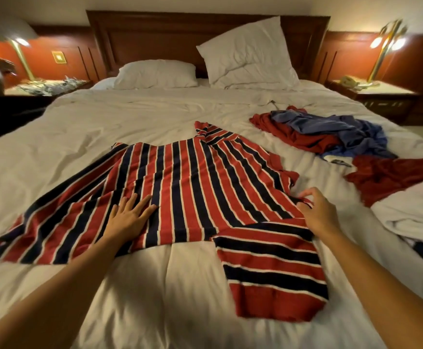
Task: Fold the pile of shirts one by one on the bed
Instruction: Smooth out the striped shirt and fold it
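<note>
Closest to me, two bare forearms reach out over the white bed (pixel 84 127). The left hand (pixel 129 217) lies flat on the striped shirt (pixel 192 182), fingers straight and spread, pressing it down. The shirt is laid out across the middle of the bed with its collar toward the pillows. The right hand (pixel 318 212) is curled at the shirt's right edge, and its fingertips seem to pinch a bit of fabric there. That is just where the near sleeve (pixel 273 268) branches off toward the foot of the bed. The pile (pixel 331 137) of unfolded shirts, red and blue tangled together, sits off to the right.

I'd worry about the bedding. It looks soft and rumpled, so a pull from the right hand could drag the whole shirt sideways if the left palm lets up. The shirt's left side already lies creased and skewed, and folding over it as it is would likely lock those wrinkles in. A loose pinch could also let the sleeve slip mid-fold.
</note>
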